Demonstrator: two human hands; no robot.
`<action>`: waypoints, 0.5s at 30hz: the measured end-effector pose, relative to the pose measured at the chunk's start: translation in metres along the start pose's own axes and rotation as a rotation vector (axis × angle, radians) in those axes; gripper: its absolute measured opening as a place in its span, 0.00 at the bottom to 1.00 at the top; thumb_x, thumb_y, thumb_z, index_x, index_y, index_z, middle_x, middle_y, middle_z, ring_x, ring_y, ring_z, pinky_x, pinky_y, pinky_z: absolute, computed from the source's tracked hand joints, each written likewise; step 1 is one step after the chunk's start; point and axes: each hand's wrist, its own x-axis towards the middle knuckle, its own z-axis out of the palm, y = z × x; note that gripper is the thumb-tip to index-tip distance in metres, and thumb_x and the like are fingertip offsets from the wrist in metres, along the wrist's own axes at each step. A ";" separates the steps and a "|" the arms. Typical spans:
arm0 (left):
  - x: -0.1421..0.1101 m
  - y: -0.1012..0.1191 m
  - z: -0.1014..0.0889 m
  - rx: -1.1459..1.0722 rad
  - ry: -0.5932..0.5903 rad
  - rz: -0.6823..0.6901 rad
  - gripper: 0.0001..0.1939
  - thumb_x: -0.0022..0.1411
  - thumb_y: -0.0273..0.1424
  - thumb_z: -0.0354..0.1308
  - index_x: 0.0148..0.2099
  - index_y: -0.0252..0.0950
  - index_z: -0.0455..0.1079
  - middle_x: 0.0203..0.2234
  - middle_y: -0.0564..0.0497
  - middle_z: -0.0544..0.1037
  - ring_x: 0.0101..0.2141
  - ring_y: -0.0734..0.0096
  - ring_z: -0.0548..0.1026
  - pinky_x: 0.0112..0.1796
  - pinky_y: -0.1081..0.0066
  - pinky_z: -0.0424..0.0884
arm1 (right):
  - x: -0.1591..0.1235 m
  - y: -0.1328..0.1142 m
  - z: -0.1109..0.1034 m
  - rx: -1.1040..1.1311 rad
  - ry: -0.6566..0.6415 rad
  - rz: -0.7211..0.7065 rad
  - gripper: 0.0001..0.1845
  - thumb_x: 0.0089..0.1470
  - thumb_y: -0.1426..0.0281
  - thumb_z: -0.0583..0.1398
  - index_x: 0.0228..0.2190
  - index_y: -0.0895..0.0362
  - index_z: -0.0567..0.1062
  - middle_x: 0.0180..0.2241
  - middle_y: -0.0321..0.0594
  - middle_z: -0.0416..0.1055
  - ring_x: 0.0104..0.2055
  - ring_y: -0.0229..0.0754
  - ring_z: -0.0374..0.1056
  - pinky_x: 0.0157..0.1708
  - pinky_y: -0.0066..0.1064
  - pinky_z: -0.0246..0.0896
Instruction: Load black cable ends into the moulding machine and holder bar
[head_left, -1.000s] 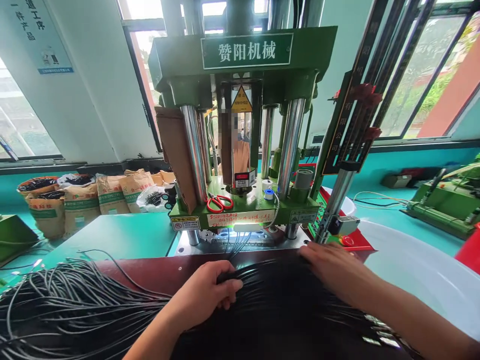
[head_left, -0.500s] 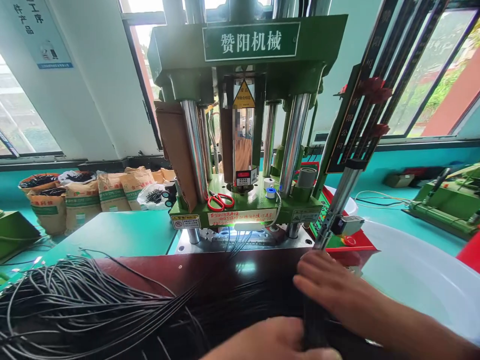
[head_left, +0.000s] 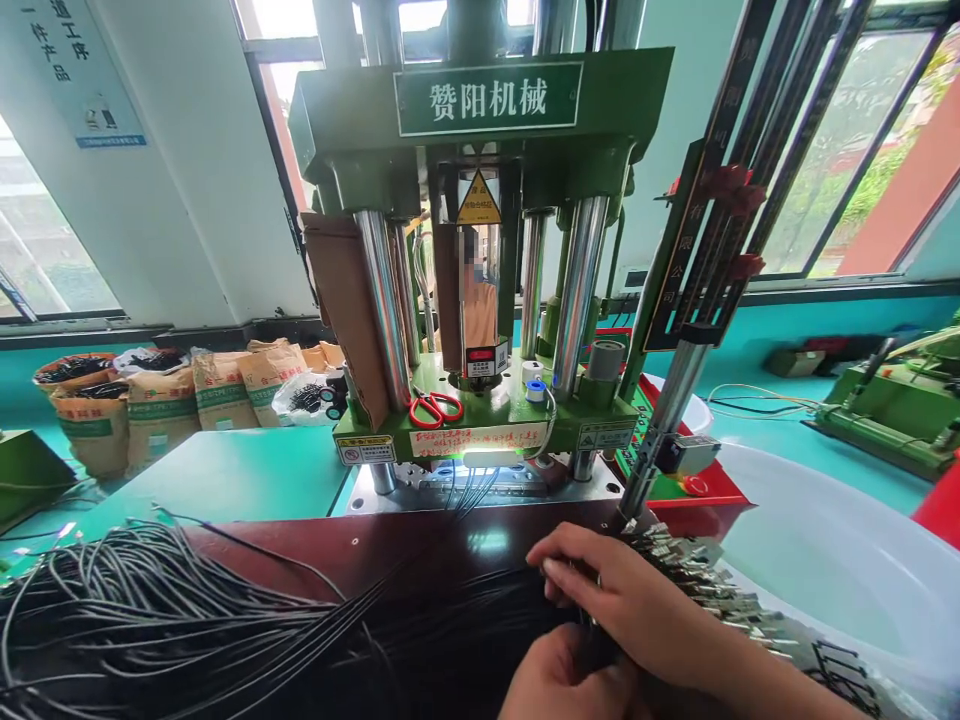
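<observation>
Though bulky together, light and limp strand by strand: thick bundle of thin black rubber-sheathed cables (head_left: 225, 620), sprawled across the dark red worktop (head_left: 337, 545), metal-tipped ends (head_left: 712, 585) fanned toward the white plastic tub (head_left: 825, 560). Likely slippery and quick to tangle; best gripped near the gathered neck, not by the tips. Right hand (head_left: 630, 600) curled over that neck, fingers closed around the strands. Left hand (head_left: 559, 685) below it, apparently clasping the same bundle, grip partly hidden. Behind, green vertical moulding press (head_left: 487, 300) with red-handled scissors (head_left: 435, 408) on its platen.
</observation>
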 end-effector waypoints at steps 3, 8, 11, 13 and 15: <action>0.004 0.010 0.006 -0.019 0.037 -0.015 0.29 0.38 0.51 0.67 0.32 0.34 0.63 0.16 0.54 0.70 0.15 0.76 0.67 0.20 0.76 0.56 | -0.013 -0.006 0.009 -0.075 0.054 -0.058 0.16 0.62 0.59 0.52 0.39 0.53 0.76 0.40 0.38 0.73 0.43 0.42 0.69 0.45 0.31 0.62; -0.001 0.014 -0.005 -0.072 0.109 0.043 0.30 0.35 0.53 0.68 0.28 0.31 0.65 0.13 0.52 0.69 0.14 0.76 0.66 0.19 0.74 0.59 | -0.002 0.000 0.018 -0.159 -0.009 -0.116 0.24 0.65 0.59 0.46 0.34 0.55 0.77 0.34 0.37 0.75 0.35 0.40 0.70 0.37 0.28 0.64; -0.008 0.013 -0.020 -0.274 0.129 0.004 0.34 0.29 0.49 0.73 0.33 0.34 0.61 0.21 0.52 0.75 0.19 0.72 0.72 0.24 0.69 0.69 | 0.035 0.009 0.013 -0.490 0.146 -0.187 0.21 0.66 0.66 0.46 0.35 0.58 0.76 0.35 0.40 0.76 0.38 0.41 0.70 0.41 0.28 0.63; -0.013 0.012 -0.029 -0.300 0.126 -0.025 0.35 0.31 0.46 0.74 0.36 0.35 0.61 0.22 0.51 0.76 0.21 0.69 0.75 0.26 0.68 0.70 | 0.064 0.016 0.010 -0.739 0.226 -0.224 0.14 0.63 0.74 0.50 0.38 0.61 0.75 0.42 0.44 0.74 0.47 0.45 0.67 0.49 0.32 0.59; -0.018 0.012 -0.037 -0.264 0.128 -0.019 0.35 0.33 0.45 0.74 0.39 0.35 0.60 0.23 0.50 0.77 0.21 0.68 0.76 0.25 0.70 0.68 | 0.085 0.023 0.010 -0.849 0.234 -0.219 0.11 0.59 0.78 0.53 0.38 0.61 0.75 0.42 0.47 0.73 0.49 0.49 0.65 0.51 0.35 0.57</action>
